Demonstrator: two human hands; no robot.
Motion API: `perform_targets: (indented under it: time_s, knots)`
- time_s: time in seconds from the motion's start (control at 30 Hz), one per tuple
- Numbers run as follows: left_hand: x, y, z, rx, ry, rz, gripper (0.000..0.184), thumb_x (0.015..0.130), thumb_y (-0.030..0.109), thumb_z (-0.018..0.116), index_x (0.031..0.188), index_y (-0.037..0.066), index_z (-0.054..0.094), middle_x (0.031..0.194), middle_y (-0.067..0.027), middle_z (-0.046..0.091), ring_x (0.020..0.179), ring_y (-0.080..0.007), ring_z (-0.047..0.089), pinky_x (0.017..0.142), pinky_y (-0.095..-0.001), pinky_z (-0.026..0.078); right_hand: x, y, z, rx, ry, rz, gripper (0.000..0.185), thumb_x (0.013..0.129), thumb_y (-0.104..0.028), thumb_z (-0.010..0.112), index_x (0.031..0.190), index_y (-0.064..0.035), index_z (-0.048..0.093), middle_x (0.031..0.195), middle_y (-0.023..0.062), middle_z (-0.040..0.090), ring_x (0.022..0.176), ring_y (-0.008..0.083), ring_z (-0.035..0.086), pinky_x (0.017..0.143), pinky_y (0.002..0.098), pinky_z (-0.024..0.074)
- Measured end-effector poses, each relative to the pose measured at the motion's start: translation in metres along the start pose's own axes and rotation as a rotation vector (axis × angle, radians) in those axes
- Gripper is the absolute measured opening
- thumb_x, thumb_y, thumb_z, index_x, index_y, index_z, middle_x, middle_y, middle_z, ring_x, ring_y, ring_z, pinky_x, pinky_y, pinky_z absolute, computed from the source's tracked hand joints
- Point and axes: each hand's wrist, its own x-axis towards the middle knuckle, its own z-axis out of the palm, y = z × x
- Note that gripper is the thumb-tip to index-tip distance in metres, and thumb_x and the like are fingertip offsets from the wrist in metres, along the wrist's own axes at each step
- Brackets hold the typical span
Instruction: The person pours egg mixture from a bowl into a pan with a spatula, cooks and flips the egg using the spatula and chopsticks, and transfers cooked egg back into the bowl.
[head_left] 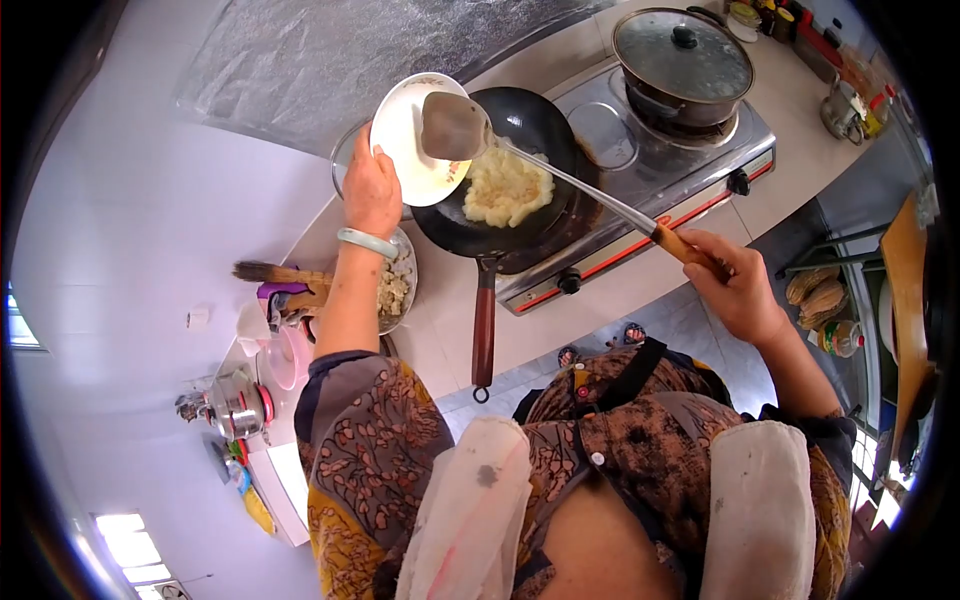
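Observation:
My left hand point(372, 195) grips the rim of a white bowl point(400, 120) with a floral edge, tilted beside and partly over the wok. A pale jade-like bangle is on that wrist. My right hand point(738, 290) is closed around the wooden handle of a wok spatula point(610, 202). Its broad metal blade lies over the bowl's opening; whether it touches the bowl I cannot tell. Below, a flat pale-yellow mass of food point(510, 192) sits in the black wok point(540, 120), whose wooden handle points toward me.
A pot with a glass lid point(685, 65) stands on the right burner of the gas stove point(645, 150). Left of the wok is a metal bowl point(402, 300) of chopped pale food, near a brush point(265, 272) and a pink basin point(288, 358). Foil point(330, 70) covers the wall behind.

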Motion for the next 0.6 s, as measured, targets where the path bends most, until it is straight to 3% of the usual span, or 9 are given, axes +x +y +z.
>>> perform_targets:
  time_s: [0.1, 0.3, 0.6]
  knots:
    - [-0.006, 0.000, 0.002, -0.021, 0.020, -0.001, 0.037, 0.098, 0.011, 0.039, 0.133, 0.000, 0.046, 0.114, -0.0293, 0.061, 0.103, -0.0462, 0.060, 0.085, -0.0521, 0.047, 0.007, -0.005, -0.002, 0.188, -0.093, 0.136, 0.038, 0.092, -0.003, 0.060, 0.129, 0.0024, 0.057, 0.080, 0.0036, 0.062, 0.072, 0.0088, 0.056, 0.063, 0.0267, 0.0475]
    - [-0.013, 0.007, 0.003, -0.068, 0.040, 0.051, 0.041, 0.097, 0.011, 0.040, 0.136, 0.001, 0.044, 0.115, -0.0296, 0.061, 0.103, -0.0465, 0.059, 0.086, -0.0515, 0.047, 0.025, -0.010, -0.011, 0.389, -0.240, 0.289, 0.038, 0.096, -0.010, 0.055, 0.133, -0.0005, 0.056, 0.075, 0.0013, 0.062, 0.061, 0.0045, 0.050, 0.055, 0.0207, 0.0420]
    - [-0.014, 0.001, 0.003, 0.014, 0.087, 0.098, 0.043, 0.097, 0.009, 0.040, 0.138, -0.001, 0.041, 0.122, -0.0296, 0.057, 0.106, -0.0464, 0.058, 0.088, -0.0509, 0.048, 0.025, -0.018, -0.007, 0.279, -0.316, 0.340, 0.036, 0.097, -0.010, 0.054, 0.131, -0.0005, 0.058, 0.073, -0.0010, 0.059, 0.058, 0.0035, 0.048, 0.053, 0.0205, 0.0404]
